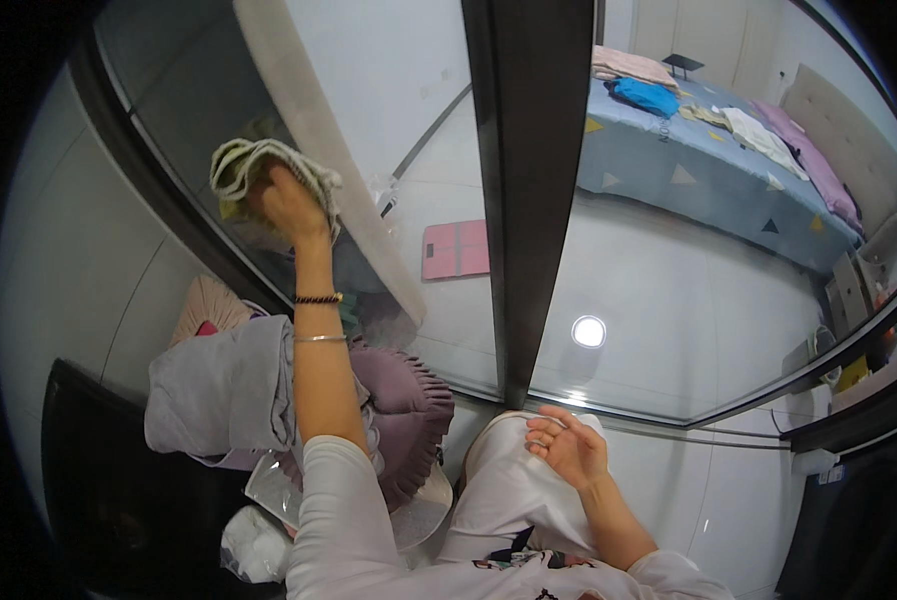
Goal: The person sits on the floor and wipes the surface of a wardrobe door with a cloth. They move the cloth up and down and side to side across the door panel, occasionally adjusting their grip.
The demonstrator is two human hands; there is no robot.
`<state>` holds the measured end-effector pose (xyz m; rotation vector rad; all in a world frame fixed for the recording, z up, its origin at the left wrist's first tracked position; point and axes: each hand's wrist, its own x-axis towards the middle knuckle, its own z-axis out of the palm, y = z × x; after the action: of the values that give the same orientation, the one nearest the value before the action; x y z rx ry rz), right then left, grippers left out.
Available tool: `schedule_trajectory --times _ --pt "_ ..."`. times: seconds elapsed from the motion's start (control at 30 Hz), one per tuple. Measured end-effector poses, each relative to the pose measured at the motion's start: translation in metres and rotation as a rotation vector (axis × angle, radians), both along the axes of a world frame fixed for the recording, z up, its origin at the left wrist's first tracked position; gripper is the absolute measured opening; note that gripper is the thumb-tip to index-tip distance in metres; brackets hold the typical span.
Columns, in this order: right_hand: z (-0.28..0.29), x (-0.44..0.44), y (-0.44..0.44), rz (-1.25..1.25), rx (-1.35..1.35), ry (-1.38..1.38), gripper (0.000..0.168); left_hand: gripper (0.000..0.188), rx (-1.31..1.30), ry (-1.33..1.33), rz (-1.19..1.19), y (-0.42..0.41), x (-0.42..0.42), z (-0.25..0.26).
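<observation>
My left hand [287,202] is raised at the upper left, gripping a bunched cloth [231,176] with pale edging against a glass panel [396,60]. A dark bracelet and a silver bangle circle that wrist. My right hand [568,446] hovers near my white-clothed leg, palm up with loosely bent fingers and nothing in it. A dark door frame post [534,187] stands between the left glass panel and the right one.
A folded grey blanket [219,386] and a purple ruffled cushion [403,412] are piled below my left arm. Beyond the glass are a pink scale [456,251] and a bed [688,180] with clothes. Black furniture [118,487] stands at the lower left.
</observation>
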<state>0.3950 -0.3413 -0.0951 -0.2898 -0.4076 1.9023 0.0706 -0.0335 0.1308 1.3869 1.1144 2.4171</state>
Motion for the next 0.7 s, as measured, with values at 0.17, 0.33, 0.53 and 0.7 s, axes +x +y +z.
schedule_trajectory --times 0.17,0.33,0.53,0.7 --pt "-0.015 -0.006 0.027 -0.081 -0.012 -0.027 0.047 0.027 -0.067 -0.1 -0.072 -0.003 0.011 0.001" --pt "-0.013 -0.014 0.044 -0.161 0.003 -0.024 0.049 0.034 -0.09 0.04 0.013 -0.019 0.015 0.012" --pt "-0.017 -0.025 0.02 -0.209 0.035 0.0 0.049 0.046 -0.206 0.052 -0.092 -0.043 0.045 0.018" --pt "-0.014 -0.025 0.003 -0.175 0.06 -0.041 0.047 0.035 0.197 0.398 0.409 -0.023 0.052 0.044"
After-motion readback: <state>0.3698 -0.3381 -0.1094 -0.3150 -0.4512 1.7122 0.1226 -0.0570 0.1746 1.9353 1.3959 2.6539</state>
